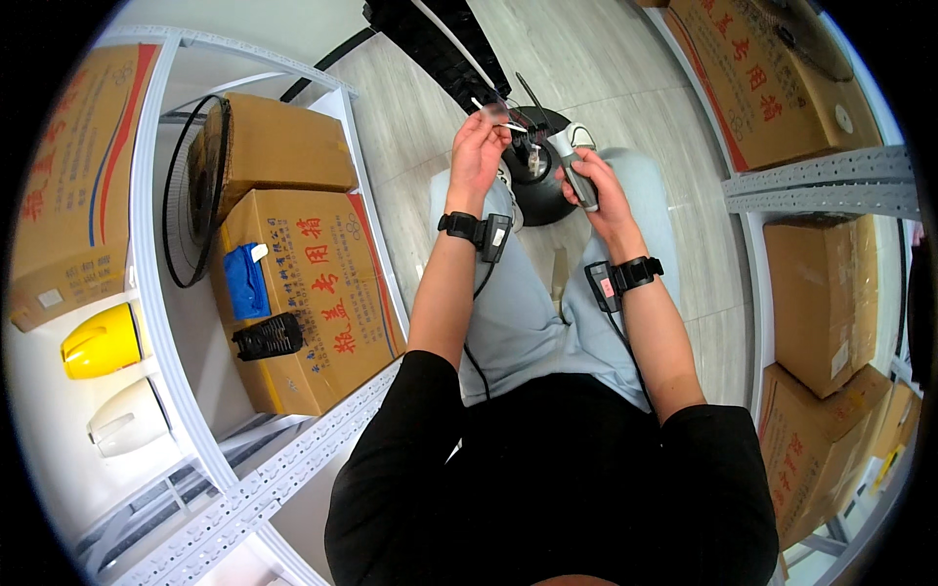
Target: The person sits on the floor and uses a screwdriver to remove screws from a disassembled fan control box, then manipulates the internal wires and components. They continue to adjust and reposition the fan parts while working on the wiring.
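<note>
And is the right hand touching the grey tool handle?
Touching: the head view plainly shows the right hand wrapped around the grey tool handle.

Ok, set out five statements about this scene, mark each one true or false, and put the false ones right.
1. The right hand grips a grey-handled tool. True.
2. The left hand lies flat on the thigh. False: it is raised, its fingertips pinching a small piece too blurred to identify.
3. The yellow plastic piece sits on the shelving to the person's right. False: it is on the left shelving, next to a white piece of similar shape.
4. A blue bundle lies on a cardboard box at the left. True.
5. Both wrists wear black straps. True.
</note>
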